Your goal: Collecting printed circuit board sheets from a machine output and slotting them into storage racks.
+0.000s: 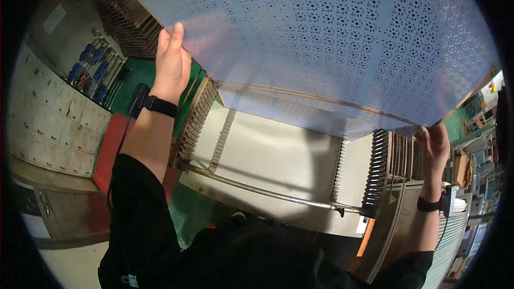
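A large, thin blue panel (pixel 310 27) pierced by rows of small holes fills the upper view, raised and tilted in front of me. At its left edge, my left hand (pixel 172 67) is closed, with the thumb and fingers pinching the rim. My right hand (pixel 435 142) grips the lower right corner. Under the panel stands a slotted rack (pixel 219 144) with toothed rails and a pale base. A bluish strip (pixel 251 106) shows just below the panel's lower edge; I cannot tell whether it is another sheet or a reflection.
A metal bar (pixel 257 188) runs along the rack's near side. Pale lockers (pixel 53 112) line the left, beside a red mat (pixel 110 150) on green floor. A stand with blue parts (pixel 88 64) is farther back. Cabinets (pixel 399 225) and shelves stand at right.
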Demonstrator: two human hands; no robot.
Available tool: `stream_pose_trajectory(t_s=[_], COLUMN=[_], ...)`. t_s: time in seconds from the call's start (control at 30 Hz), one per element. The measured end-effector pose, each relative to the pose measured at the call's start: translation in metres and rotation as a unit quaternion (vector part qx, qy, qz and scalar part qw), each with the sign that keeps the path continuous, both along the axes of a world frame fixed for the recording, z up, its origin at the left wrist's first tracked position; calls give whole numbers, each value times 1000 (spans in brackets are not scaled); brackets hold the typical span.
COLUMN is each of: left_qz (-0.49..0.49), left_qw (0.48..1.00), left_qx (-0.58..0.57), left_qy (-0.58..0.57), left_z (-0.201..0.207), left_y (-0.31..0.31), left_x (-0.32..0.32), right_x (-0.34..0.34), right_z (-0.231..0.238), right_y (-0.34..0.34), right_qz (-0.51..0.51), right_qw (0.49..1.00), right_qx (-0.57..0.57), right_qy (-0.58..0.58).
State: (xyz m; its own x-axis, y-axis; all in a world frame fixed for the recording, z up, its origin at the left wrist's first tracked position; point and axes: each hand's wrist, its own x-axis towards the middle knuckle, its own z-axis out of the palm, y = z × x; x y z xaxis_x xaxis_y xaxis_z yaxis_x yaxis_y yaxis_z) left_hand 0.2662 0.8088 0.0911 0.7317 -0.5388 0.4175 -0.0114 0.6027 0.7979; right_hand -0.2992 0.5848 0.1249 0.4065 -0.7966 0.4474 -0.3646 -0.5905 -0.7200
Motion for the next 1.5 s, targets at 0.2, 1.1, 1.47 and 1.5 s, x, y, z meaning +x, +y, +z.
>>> stream_pose_trajectory(t_s=[0.2, 1.1, 1.47, 1.5], left_qz=[46, 36, 65, 68], left_qw=[993, 997, 989, 987], left_qx=[51, 15, 84, 112], left_qy=[-100, -60, -101, -92], left_z=[22, 23, -1, -2], left_y=[-7, -6, 9, 2], left_x=[-19, -35, -15, -23], right_x=[17, -6, 27, 17], right_z=[-18, -65, -86, -88], right_y=[-9, -10, -11, -10], right_qz=[-78, -33, -55, -60], right_qw=[991, 994, 997, 996], right_qx=[-15, 21, 55, 70], right_qy=[109, -99, -2, -5])
